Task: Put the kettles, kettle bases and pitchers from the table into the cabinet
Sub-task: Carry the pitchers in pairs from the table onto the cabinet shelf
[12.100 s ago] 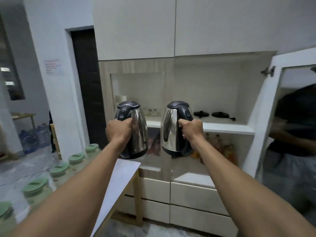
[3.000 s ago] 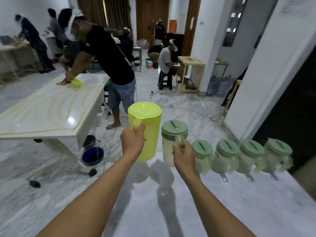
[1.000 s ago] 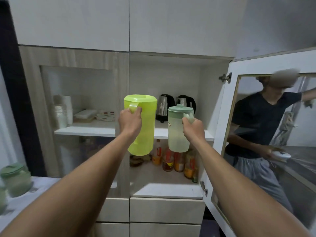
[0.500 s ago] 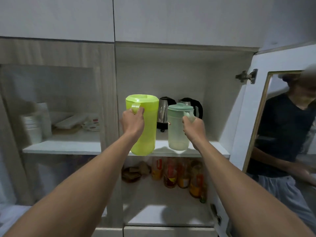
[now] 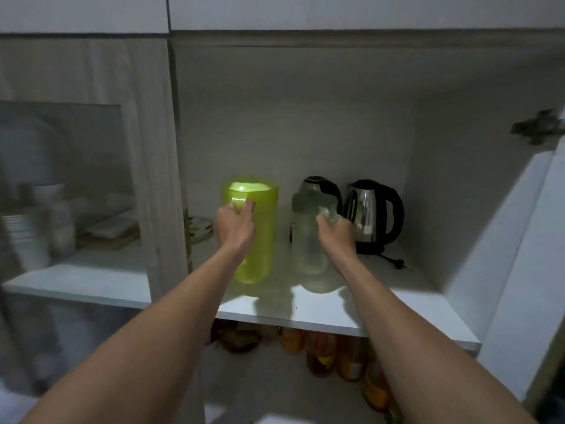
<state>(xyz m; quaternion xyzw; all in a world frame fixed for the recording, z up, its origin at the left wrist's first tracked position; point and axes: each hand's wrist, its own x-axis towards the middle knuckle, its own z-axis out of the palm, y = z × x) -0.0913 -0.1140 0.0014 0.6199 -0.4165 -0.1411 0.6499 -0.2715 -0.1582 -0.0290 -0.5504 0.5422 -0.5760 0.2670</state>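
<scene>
Reaching into the cabinet (image 5: 290, 117), I have both pitchers upright over the shelf (image 5: 397, 301), long axes vertical. The lime-green pitcher (image 5: 261, 240) is left, and the clear green-lidded pitcher (image 5: 307, 252) is just in front of the steel kettles (image 5: 371, 215). My left hand (image 5: 237, 228) grips the lime handle and my right hand (image 5: 336, 237) grips the clear one's. Both bodies lie beyond my fingers, arms outstretched. Blur hides whether the bases have landed.

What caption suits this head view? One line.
Left hand and right hand hold a yellow-green pitcher and a clear pitcher on the cabinet shelf near two kettles.
</scene>
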